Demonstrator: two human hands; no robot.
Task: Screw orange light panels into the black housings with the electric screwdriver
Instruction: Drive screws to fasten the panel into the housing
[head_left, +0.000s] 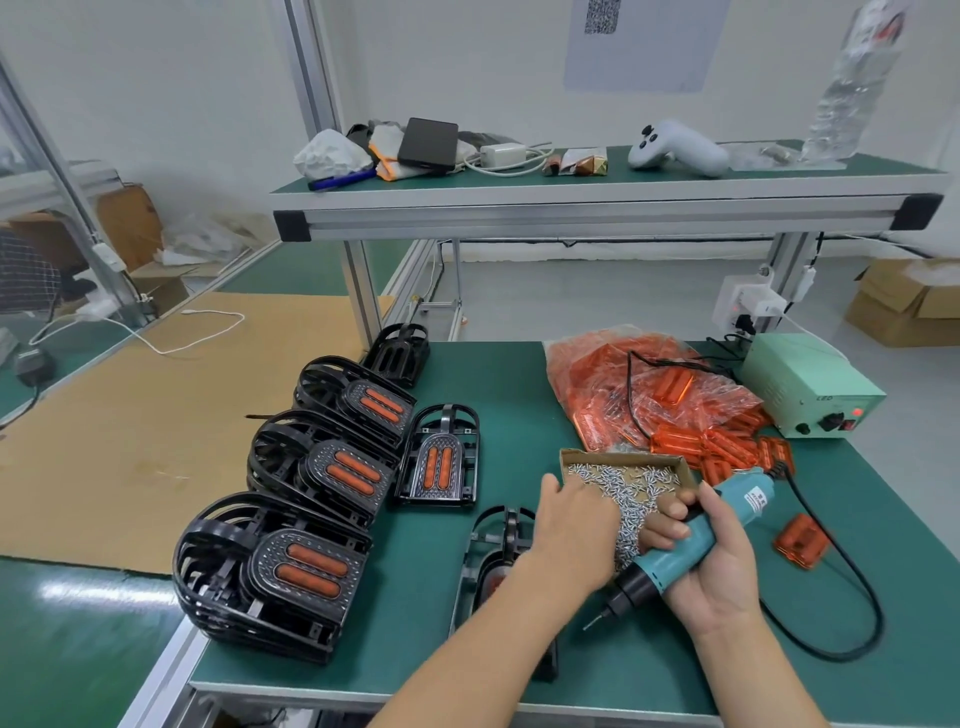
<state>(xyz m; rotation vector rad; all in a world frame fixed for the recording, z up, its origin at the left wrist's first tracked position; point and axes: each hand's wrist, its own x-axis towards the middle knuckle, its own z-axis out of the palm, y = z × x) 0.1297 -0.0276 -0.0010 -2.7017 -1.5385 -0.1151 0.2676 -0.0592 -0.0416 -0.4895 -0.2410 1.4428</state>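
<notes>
Housings (291, 566) with orange panels fitted stand stacked along my table's (363, 649) left edge. My right hand (711, 566) grips the screwdriver (685, 551), tip down-left. My left hand (571, 530) reaches into the screw box (623, 462); fingers hidden, so I can't tell their state.

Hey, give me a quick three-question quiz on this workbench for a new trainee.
1. True or false: the right hand grips the electric screwdriver.
2. Where does the left hand reach? A) the bag of orange panels B) the cardboard tray of screws C) the green power supply
3. Fill in: a lone orange panel lies on the mat to the ___ of the screwdriver.

Key: 1 true; 2 B; 3 right
</notes>
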